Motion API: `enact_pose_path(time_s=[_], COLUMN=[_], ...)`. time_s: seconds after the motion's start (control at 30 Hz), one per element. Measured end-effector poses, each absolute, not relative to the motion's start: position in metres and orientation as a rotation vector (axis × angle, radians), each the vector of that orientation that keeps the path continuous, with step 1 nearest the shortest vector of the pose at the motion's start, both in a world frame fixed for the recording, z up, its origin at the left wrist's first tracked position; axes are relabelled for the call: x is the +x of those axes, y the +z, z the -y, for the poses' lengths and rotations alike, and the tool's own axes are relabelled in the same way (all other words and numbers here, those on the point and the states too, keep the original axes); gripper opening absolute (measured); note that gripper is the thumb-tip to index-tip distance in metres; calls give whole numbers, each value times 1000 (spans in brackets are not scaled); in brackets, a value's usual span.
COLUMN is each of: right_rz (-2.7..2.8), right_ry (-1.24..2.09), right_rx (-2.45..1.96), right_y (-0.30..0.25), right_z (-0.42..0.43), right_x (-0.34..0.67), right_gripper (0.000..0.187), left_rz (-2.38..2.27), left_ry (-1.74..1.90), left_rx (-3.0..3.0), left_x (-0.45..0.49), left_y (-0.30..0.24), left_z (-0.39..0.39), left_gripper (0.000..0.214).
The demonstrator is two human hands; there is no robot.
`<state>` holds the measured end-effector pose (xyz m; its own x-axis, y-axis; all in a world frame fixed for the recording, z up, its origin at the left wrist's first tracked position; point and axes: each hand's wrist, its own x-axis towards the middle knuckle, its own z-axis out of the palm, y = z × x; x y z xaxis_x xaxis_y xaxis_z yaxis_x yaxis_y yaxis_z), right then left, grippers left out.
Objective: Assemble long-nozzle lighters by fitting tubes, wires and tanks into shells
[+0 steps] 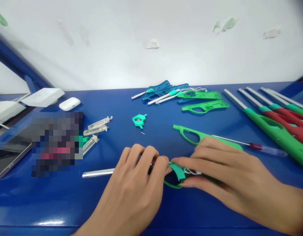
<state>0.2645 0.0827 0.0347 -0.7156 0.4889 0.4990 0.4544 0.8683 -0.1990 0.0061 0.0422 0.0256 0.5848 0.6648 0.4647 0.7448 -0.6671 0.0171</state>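
Observation:
A partly open green utility lighter point(173, 186) lies low over the blue table, its metal tube point(97, 173) pointing left. My left hand point(139, 186) is closed around its front part, fingers curled over it. From the right, my right hand point(230, 177) pinches the lighter, thumb and fingertips at the edges of a teal trigger point(178, 172). White wire point(189, 171) shows beside the trigger; the rest of the body is hidden under my right hand. Just beyond that hand lie a green shell half point(205, 137) and a screwdriver point(266, 149) with a clear and red handle.
Blue and green open lighter parts point(200, 95) lie near the white wall. Whole lighters point(271, 131) stretch along the right. A teal piece point(139, 120) and a small screw point(142, 133) lie mid-table. Clear fuel tanks point(96, 130), a white earbud case point(69, 104) and a phone point(11, 150) are left.

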Motion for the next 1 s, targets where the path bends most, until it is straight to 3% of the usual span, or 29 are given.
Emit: enact_pose_path(time_s=[0.23,0.63,0.87,1.0], right_rz=[2464,2426,2425,2386], right_ry=[39,150,101,78], right_rx=[-724,-773,-805,-829], right_y=[35,32,31,32], right_z=[-82,-77,-76,-75], right_x=[262,265,266,265], right_gripper=[24,15,16,17], left_rz=[1164,1510,1494,1478], left_ry=[-638,-693,-671,-688], left_rx=[-2671,-2715,-2726,-2741], left_x=[1,-27,-34,-30], left_y=[25,27,23,24], left_z=[-41,-32,-34,-35], left_gripper=[26,25,44,39])
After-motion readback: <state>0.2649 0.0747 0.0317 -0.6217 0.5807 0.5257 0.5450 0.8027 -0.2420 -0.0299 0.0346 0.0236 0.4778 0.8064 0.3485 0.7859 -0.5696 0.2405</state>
